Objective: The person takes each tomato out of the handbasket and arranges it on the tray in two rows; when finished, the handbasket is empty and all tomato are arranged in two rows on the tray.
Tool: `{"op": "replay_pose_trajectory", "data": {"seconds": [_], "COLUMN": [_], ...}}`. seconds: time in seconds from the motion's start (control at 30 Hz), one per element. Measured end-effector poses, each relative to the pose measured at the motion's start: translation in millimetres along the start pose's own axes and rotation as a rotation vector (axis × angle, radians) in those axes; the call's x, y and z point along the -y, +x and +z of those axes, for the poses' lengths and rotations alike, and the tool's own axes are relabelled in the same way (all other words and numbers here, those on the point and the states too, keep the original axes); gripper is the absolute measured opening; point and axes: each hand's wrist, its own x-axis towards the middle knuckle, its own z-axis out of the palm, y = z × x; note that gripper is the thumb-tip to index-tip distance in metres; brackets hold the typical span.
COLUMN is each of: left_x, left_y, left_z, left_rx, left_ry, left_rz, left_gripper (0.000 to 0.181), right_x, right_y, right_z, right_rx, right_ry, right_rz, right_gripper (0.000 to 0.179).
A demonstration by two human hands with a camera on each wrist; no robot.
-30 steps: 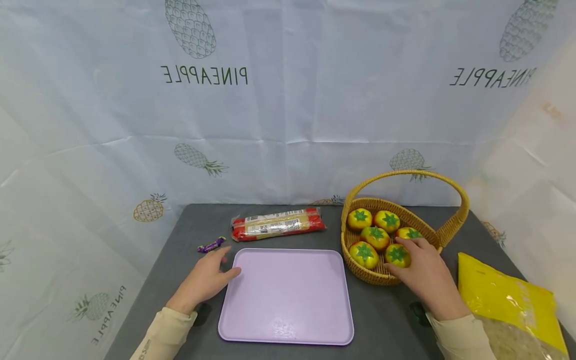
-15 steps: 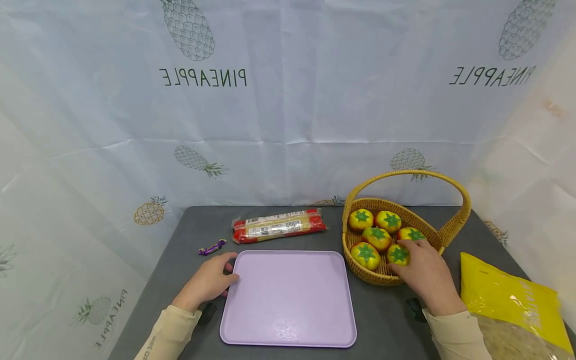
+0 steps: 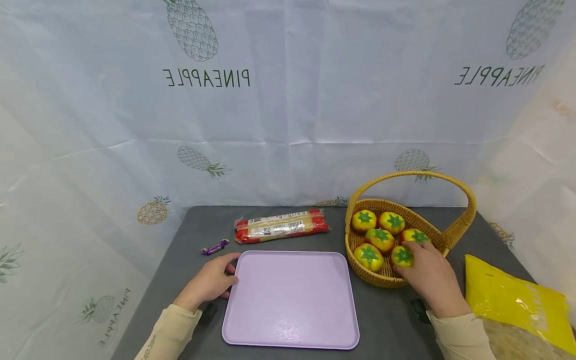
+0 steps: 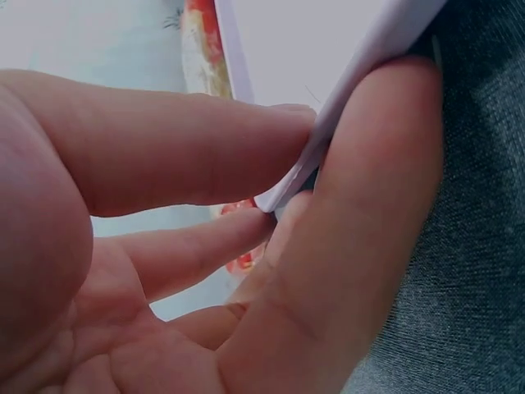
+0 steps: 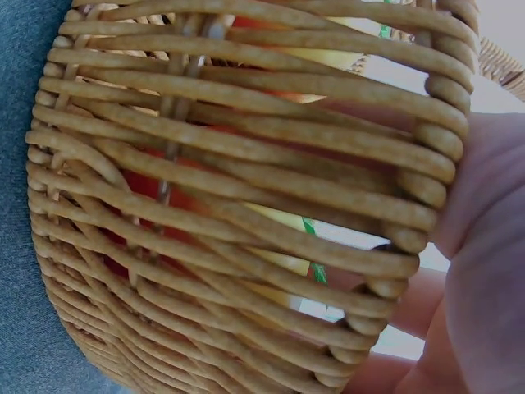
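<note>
My left hand (image 3: 208, 281) pinches the left edge of a lilac tray (image 3: 290, 300); in the left wrist view the thumb lies on the rim (image 4: 328, 107) and the fingers reach beneath it. Over the front right of a wicker basket (image 3: 373, 277), my right hand (image 3: 431, 275) has its thumb and fingers around a yellow persimmon (image 3: 402, 256) with a green star-shaped top. Several more such persimmons (image 3: 369, 257) sit in the basket. Through the weave in the right wrist view, red and yellow fruit (image 5: 275, 254) shows, while the fingertips are mostly hidden.
Behind the tray lies a red-and-yellow packet (image 3: 282, 226) in clear wrap. A purple wrapped candy (image 3: 215, 247) is at the left. At the right front rests a yellow bag (image 3: 517, 295) with a see-through lower part. The basket's tall handle (image 3: 411, 173) arches over it.
My left hand has come down onto the tray's left edge and now grips it. The right hand has drawn in around the front persimmon, which stays in the basket.
</note>
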Motion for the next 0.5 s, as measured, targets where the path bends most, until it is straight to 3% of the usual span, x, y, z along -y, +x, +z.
{"op": "replay_pose_trajectory", "data": {"seconds": [0.5], "left_x": [7.0], "left_y": [6.3], "left_z": [-0.9], "left_rx": [0.046], "left_ry": [-0.127], "left_rz": [-0.059], "left_gripper": [0.068], "right_x": [-1.6], "right_y": [2.4], "right_z": [-1.8], "right_rx": [0.007], "right_ry": [-0.017], "right_rz": [-0.002], "right_gripper": [0.07]}}
